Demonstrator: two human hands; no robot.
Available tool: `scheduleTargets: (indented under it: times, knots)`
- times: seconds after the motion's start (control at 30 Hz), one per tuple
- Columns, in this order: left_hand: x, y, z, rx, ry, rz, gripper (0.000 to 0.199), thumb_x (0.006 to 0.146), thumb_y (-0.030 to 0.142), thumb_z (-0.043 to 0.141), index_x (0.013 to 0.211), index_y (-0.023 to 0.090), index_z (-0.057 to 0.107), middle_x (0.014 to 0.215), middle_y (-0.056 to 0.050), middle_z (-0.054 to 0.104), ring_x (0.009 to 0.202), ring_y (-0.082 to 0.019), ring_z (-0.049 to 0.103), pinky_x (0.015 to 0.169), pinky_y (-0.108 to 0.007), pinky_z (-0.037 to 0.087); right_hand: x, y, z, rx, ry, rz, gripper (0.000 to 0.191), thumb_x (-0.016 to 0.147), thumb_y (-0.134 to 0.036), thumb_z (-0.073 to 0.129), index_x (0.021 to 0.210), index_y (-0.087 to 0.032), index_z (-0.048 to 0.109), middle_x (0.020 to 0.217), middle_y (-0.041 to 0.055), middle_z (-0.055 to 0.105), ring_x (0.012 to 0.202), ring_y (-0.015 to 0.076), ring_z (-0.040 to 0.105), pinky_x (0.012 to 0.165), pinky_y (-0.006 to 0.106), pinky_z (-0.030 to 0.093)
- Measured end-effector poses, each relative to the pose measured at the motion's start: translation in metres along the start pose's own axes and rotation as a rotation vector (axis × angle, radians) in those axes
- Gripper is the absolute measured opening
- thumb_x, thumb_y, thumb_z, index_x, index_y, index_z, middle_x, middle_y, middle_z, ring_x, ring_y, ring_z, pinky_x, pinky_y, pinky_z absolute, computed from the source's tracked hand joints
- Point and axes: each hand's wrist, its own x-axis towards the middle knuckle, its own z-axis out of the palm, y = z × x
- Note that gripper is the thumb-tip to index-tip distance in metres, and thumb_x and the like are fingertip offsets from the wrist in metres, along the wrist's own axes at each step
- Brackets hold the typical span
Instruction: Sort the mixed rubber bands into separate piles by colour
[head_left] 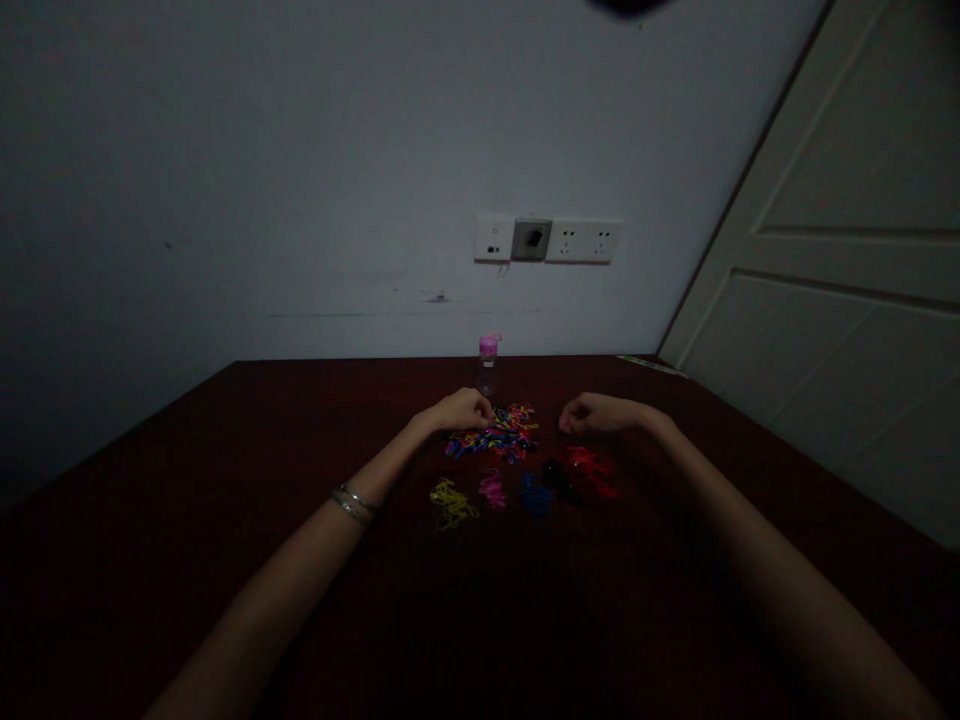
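A mixed pile of small coloured elastic bands [501, 440] lies on the dark red table. My left hand [463, 408] is at the pile's left edge, its fingers curled and pinched down against the bands; whatever is between them is hidden. To the right of the pile is my right hand [592, 413], fingers bent together, low over the table; I cannot make out anything in them. Nearer to me are single-colour heaps: yellow bands [452, 504], pink bands [493, 489], blue bands [535, 494], black bands [561, 480] and red bands [592, 471].
Behind the pile stands a clear bottle [487, 375] with a pink cap. The table [360, 390] meets a pale wall carrying a row of socket plates [583, 241]. A panelled door [840, 260] closes off the right side. The room is dim.
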Motion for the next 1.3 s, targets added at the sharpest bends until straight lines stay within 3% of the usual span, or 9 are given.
scheduleTargets:
  times: [0.2,0.33,0.5,0.8,1.03,1.2,1.3]
  knots:
    - [-0.002,0.001,-0.004,0.119,-0.053,-0.017,0.012,0.060,0.018,0.058,0.068,0.016,0.067,0.060,0.000,0.059,0.052,-0.009,0.048,0.048,-0.019,0.028,0.001,0.002,0.000,0.018,-0.009,0.013,0.026,0.058,-0.016,0.047,0.078,-0.016,0.065,0.071,0.0030,0.063,0.058,0.0122,0.051,0.051,0.023,0.039]
    - [-0.003,0.003,-0.001,0.150,-0.024,-0.068,0.009,0.059,0.015,0.058,0.063,0.016,0.065,0.057,0.000,0.057,0.049,-0.009,0.046,0.046,-0.020,0.025,0.001,0.002,0.000,0.022,-0.001,0.013,0.027,0.057,-0.015,0.047,0.078,-0.015,0.065,0.068,0.0029,0.062,0.057,0.0117,0.050,0.051,0.023,0.038]
    - [-0.004,0.009,-0.010,0.060,-0.022,-0.044,0.012,0.059,0.012,0.056,0.065,0.013,0.066,0.055,0.000,0.057,0.049,-0.008,0.044,0.049,-0.020,0.028,0.002,0.003,0.001,0.011,0.001,0.021,0.027,0.057,-0.016,0.047,0.078,-0.015,0.064,0.069,0.0028,0.061,0.056,0.0114,0.049,0.051,0.022,0.038]
    - [-0.006,0.018,-0.029,-0.211,-0.103,-0.011,0.026,0.067,0.029,0.059,0.080,0.008,0.067,0.059,-0.002,0.058,0.052,-0.007,0.042,0.052,-0.021,0.030,0.003,0.000,0.006,-0.028,-0.038,0.027,0.028,0.059,-0.015,0.045,0.081,-0.013,0.061,0.067,0.0021,0.057,0.055,0.0092,0.046,0.050,0.020,0.037]
    - [-0.012,0.026,-0.032,-0.310,-0.310,-0.005,0.018,0.061,0.024,0.066,0.074,0.013,0.070,0.063,-0.002,0.062,0.055,-0.007,0.046,0.054,-0.020,0.032,0.003,-0.001,0.009,0.000,-0.047,0.067,0.027,0.058,-0.014,0.045,0.080,-0.014,0.060,0.067,0.0017,0.056,0.053,0.0093,0.045,0.049,0.021,0.036]
    - [-0.012,0.027,-0.018,-0.326,-0.521,-0.069,0.016,0.058,0.024,0.068,0.070,0.014,0.070,0.052,0.000,0.059,0.045,-0.007,0.042,0.045,-0.019,0.028,0.000,-0.006,0.010,0.003,-0.045,0.060,0.028,0.057,-0.013,0.045,0.080,-0.013,0.061,0.066,0.0022,0.056,0.053,0.0095,0.045,0.048,0.021,0.036]
    - [-0.010,0.028,-0.010,-0.307,-0.586,-0.085,0.019,0.057,0.025,0.069,0.073,0.015,0.071,0.054,0.000,0.060,0.046,-0.007,0.044,0.043,-0.019,0.028,0.000,-0.008,0.011,-0.006,-0.048,0.061,0.030,0.057,-0.013,0.045,0.082,-0.012,0.061,0.066,0.0026,0.057,0.052,0.0094,0.045,0.046,0.021,0.035]
